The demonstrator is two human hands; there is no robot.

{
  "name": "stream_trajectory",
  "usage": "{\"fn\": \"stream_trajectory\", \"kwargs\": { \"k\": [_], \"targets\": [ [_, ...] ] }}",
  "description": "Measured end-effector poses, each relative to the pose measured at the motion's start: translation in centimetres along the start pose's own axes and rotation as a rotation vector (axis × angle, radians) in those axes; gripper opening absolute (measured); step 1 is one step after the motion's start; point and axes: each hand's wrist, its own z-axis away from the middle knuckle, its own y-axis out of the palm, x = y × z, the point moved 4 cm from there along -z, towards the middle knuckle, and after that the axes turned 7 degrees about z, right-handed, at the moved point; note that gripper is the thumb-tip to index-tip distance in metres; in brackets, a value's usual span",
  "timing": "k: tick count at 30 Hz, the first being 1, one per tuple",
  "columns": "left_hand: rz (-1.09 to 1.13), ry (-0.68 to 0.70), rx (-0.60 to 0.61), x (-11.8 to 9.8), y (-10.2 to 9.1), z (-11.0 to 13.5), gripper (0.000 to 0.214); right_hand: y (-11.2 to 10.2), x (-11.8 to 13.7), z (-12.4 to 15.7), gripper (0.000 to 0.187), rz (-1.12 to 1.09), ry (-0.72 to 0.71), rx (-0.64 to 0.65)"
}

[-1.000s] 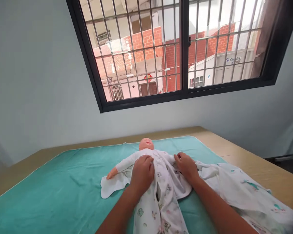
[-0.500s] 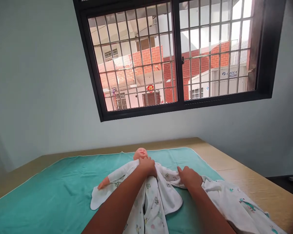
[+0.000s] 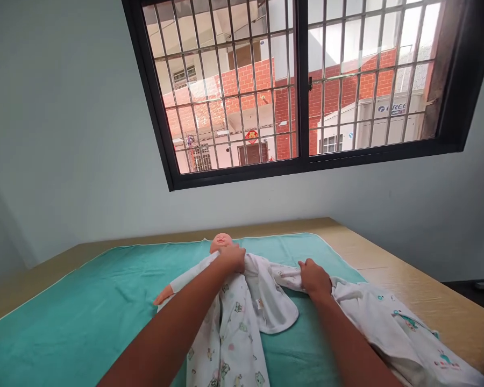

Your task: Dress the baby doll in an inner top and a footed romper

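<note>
A baby doll [image 3: 221, 241] lies on its back, dressed in white printed baby clothes [image 3: 237, 333]. My left hand [image 3: 233, 258] is closed at the collar, just below the doll's chin; its fingertips are partly hidden. Beside it, the open front of a white baby jacket [image 3: 271, 309] spreads to the right. The jacket's sleeve [image 3: 288, 275] is stretched out sideways, and my right hand [image 3: 315, 278] grips its end. The doll's bare hand [image 3: 163, 295] shows past the white sleeve on the left side; its other hand is not visible.
A green cloth [image 3: 105, 301] covers much of the wooden table [image 3: 403, 271]. More white baby clothing [image 3: 391, 322] with green prints lies to the right, beside my right forearm. Behind the table are a wall [image 3: 266, 207] and a barred window [image 3: 302, 80].
The view has tilted down and shifted slightly. My right hand and the sleeve sit farther from the doll, so the sleeve looks straighter. The doll's body and jacket front have shifted left.
</note>
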Motion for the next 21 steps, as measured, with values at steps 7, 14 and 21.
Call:
{"fn": "stream_trajectory", "kwargs": {
  "k": [7,14,21],
  "targets": [
    [-0.171,0.207,0.091,-1.7,3.1,-0.5,0.042,0.6,0.5,0.1,0.037,0.009,0.006,0.025],
    [-0.199,0.427,0.037,-3.1,4.8,-1.5,0.031,0.5,0.5,0.1,0.035,0.040,0.016,0.025],
    [-0.241,0.479,0.003,-2.1,3.0,-0.4,0.035,0.4,0.5,0.1,0.036,0.039,0.017,0.028]
  ]
}}
